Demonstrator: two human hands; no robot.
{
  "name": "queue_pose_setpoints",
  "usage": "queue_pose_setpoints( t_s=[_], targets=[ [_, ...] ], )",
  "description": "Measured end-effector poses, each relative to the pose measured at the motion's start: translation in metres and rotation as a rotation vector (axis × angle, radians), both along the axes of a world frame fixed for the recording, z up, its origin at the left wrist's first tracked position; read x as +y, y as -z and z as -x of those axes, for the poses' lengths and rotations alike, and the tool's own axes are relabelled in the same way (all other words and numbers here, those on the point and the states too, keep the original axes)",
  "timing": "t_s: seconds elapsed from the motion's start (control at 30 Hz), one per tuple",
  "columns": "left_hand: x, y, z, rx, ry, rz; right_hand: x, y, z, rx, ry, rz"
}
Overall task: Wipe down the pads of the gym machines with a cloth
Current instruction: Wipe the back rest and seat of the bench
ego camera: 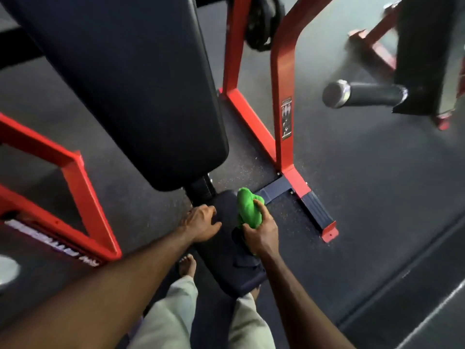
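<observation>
Green cloth (247, 207) bunched in your right hand (261, 233), fingers curled round it, over the seat pad (226, 258); left hand (201, 222) rests spread on the pad's far edge; next, press down and sweep, then the back pad (120, 79).

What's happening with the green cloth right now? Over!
Right hand grips the green cloth, bunched, at the seat pad. Left hand rests open on the pad's left edge. Nothing in the way of the back pad.
</observation>
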State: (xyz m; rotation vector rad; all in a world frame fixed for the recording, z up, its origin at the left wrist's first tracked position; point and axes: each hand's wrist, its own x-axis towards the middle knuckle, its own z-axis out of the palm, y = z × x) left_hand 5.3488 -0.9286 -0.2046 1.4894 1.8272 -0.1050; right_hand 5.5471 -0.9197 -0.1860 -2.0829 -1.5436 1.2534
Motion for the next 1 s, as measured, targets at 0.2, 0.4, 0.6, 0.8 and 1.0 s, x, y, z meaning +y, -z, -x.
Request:
queue_pose_setpoints(
  t_s=[0.2, 0.4, 0.6, 0.8, 1.0],
  targets=[
    [-0.067, 0.061, -0.038, -0.082, -0.351, 0.017, -0.007, 0.03, -0.042, -0.125, -0.208, -0.004],
    [-0.13, 0.147, -0.091, -0.057, -0.686, -0.035, -0.01, 0.063, -0.086, -0.264, -0.388, -0.044],
    [-0.126, 0.157, -0.131, -0.03, -0.85, -0.268, -0.028, 0.131, -0.085, -0.289, -0.737, -0.3],
    [-0.114, 0.161, -0.139, 0.082, -0.972, -0.362, -0.021, 0.178, -0.067, -0.342, -1.037, -0.379],
    [-0.121, 0.173, -0.139, 0.108, -1.026, -0.426, 0.009, 0.194, -0.039, -0.344, -0.792, -0.243]
  ],
)
